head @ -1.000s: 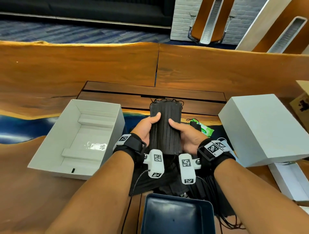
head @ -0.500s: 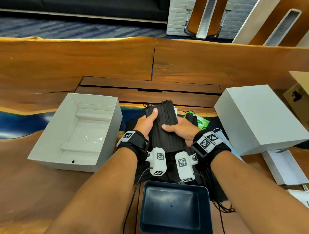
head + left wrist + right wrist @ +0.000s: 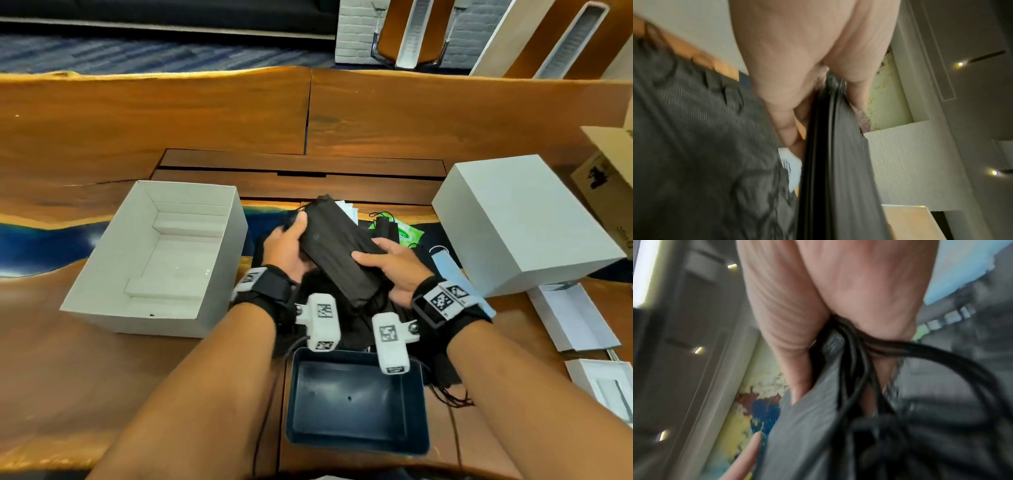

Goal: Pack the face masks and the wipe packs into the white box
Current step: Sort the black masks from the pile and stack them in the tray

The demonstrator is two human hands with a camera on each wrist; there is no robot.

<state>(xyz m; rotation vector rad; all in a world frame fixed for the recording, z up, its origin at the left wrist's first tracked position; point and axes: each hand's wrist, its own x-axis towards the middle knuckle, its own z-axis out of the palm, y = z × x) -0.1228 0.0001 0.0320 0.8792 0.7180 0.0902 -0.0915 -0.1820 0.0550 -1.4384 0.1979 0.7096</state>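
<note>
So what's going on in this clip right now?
A person holds a stack of black face masks in both hands, left hand and right hand, above the table. The open white box to their left holds no masks or wipes yet. A green wipe pack lies on the table.

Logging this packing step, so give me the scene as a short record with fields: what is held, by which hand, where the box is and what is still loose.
held item: stack of black face masks, tilted, far end toward the upper left
left hand: grips the stack's far end
right hand: grips the stack's near side
white box: open, to the left of the hands, no masks or wipe packs in it
still loose: green wipe pack, blue face mask, more black masks under the hands
near edge: dark blue tray
</note>
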